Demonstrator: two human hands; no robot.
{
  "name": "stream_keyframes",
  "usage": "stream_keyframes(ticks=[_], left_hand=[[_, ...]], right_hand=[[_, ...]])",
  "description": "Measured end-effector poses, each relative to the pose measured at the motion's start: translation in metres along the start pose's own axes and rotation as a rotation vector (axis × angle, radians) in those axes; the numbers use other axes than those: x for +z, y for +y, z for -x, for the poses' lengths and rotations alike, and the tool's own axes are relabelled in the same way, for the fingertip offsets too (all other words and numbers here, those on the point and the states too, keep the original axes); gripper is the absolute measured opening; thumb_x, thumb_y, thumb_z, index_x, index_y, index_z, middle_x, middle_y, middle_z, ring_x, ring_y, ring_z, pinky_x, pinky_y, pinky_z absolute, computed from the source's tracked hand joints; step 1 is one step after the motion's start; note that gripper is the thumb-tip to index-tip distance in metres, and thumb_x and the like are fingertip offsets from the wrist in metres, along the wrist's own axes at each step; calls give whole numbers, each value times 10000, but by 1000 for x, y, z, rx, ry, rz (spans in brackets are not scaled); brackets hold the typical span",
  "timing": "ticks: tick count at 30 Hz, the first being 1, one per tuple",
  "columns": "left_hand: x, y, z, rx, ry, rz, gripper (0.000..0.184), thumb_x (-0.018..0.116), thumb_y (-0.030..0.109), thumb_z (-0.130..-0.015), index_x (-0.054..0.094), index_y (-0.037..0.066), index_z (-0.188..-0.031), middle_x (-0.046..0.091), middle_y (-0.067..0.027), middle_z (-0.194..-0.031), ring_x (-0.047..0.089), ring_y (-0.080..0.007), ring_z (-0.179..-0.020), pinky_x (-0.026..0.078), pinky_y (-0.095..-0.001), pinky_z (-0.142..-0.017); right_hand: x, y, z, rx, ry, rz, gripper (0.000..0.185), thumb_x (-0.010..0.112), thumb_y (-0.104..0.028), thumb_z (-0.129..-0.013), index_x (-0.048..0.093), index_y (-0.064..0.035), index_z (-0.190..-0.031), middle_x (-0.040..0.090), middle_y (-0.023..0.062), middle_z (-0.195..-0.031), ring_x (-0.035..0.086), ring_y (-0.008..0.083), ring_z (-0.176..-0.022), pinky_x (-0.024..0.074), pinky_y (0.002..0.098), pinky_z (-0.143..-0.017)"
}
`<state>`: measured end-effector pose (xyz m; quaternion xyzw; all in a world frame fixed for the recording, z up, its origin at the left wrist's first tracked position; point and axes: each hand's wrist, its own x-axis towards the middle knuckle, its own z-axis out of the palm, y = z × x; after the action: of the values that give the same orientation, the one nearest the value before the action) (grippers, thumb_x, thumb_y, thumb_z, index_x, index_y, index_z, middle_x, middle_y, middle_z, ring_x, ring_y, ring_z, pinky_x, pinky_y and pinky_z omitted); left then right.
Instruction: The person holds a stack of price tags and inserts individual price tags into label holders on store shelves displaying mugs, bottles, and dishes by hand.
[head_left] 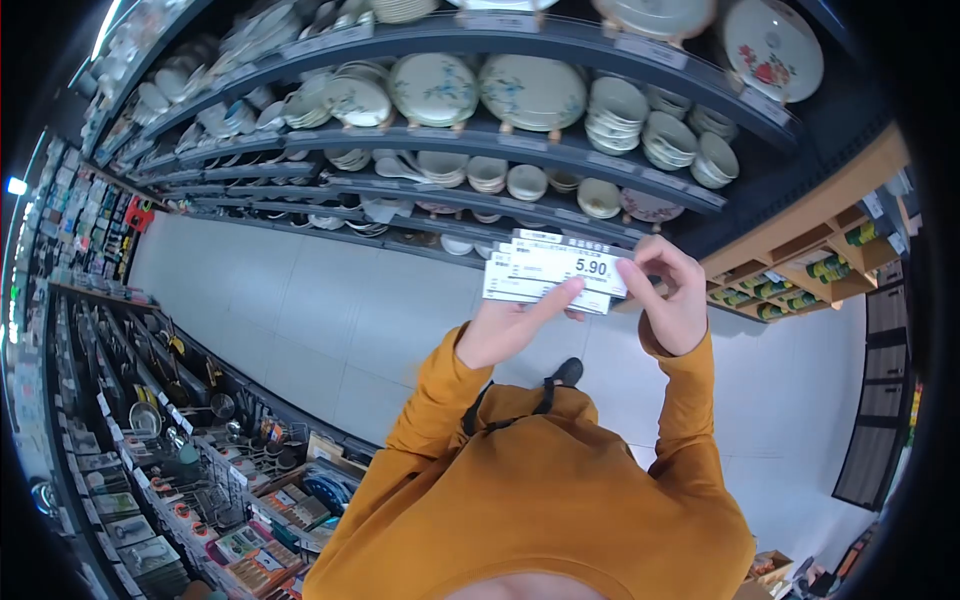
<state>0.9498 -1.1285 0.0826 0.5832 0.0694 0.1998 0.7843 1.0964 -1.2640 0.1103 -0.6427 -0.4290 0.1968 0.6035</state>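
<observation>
My left hand [510, 325] grips a small stack of white price tags [545, 266] from below, its thumb laid across the front. The top tag reads 5.90 in dark print, and edges of other tags stick out behind it on the left and below. At the right end of the stack, my right hand [672, 290] pinches the top tag between thumb and forefinger. Both hands are held up in front of my body, over the floor and before the lower shelves of crockery.
Shelves ahead carry stacked bowls [617, 112], decorated plates [532, 92] and more dishes, with tags along the shelf edges [650, 52]. Bottles lie in a wooden rack [800, 265] on the right. Kitchen utensils [145, 418] fill the shelving at left. Pale tiled floor [330, 310] runs between.
</observation>
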Motion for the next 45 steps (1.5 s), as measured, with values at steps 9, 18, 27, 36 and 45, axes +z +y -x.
stream_keyframes(ticks=[9, 18, 27, 36, 45], left_hand=[[-159, 53, 137, 97, 201, -165, 214, 579, 88, -932, 613, -22, -1112, 654, -38, -1013, 592, -91, -890, 479, -241, -754], [-254, 101, 188, 160, 485, -162, 200, 567, 79, -935, 619, -24, -1099, 652, -34, -995, 583, -86, -876, 472, -239, -737], [-349, 116, 144, 145, 625, -211, 191, 575, 99, -939, 618, -26, -1077, 638, -25, -956, 560, -75, -830, 456, -229, -712], [-458, 145, 99, 201, 753, -264, 181, 572, 125, -947, 623, -16, -1049, 622, -2, -894, 534, -50, -726, 438, -213, -595], [-557, 174, 102, 44, 693, -120, 181, 533, 148, -965, 607, -9, -1017, 606, -18, -758, 539, -65, -590, 418, -220, -487]], right_hand=[[213, -22, 3, 59, -145, -150, 149, 647, -92, -872, 570, 10, -796, 557, 23, -745, 557, 90, -650, 443, 230, -640], [340, -54, -50, 45, -353, -171, 171, 626, -106, -891, 568, 22, -794, 569, 29, -718, 558, 89, -648, 444, 233, -637], [412, -22, -139, 71, -411, -237, 179, 623, -127, -904, 572, 20, -815, 592, 38, -718, 567, 88, -649, 455, 231, -635], [508, -7, -239, -26, -390, -312, 174, 606, -106, -911, 557, 27, -810, 568, 33, -707, 533, 81, -636, 442, 231, -625], [600, -8, -276, -17, -333, -213, 203, 583, -123, -925, 548, 43, -812, 571, 57, -700, 544, 103, -614, 456, 249, -609]])
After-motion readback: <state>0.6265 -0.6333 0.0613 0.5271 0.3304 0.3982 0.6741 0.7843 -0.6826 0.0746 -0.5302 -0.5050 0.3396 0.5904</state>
